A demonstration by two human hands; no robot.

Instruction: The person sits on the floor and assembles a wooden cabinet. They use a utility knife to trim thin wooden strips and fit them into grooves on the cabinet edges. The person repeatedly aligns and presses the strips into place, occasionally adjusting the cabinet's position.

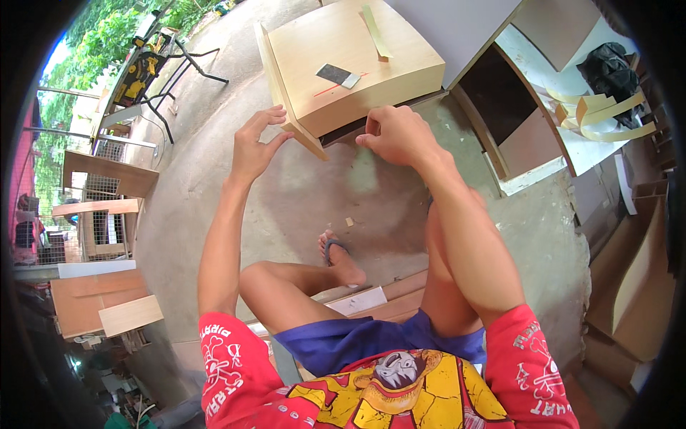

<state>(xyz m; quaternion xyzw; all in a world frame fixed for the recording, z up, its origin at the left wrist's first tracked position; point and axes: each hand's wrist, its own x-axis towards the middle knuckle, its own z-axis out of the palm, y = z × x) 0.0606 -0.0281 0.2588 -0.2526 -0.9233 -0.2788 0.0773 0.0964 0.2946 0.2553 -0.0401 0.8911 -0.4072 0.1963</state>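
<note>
Pale wooden box [304, 53] at upper centre of the frame, part-built by my judgement. Done: a panel [309, 140] stands along its left edge; red line [326, 91] marked on top. Not done: thin yellowish strip [376, 34] lies on top, seemingly loose; whether panel is fixed, can't tell. Box looks smooth, light-toned, with a dark gap under its near face; panel sticks out past the near corner. Phone [338, 76] lies across the red line. Left hand [254, 146], left of centre: thumb and fingers parted at the panel's edge, contact unclear. Right hand [400, 136], right of centre, by the near face: fingers curled in; can't tell if anything's held.
</note>
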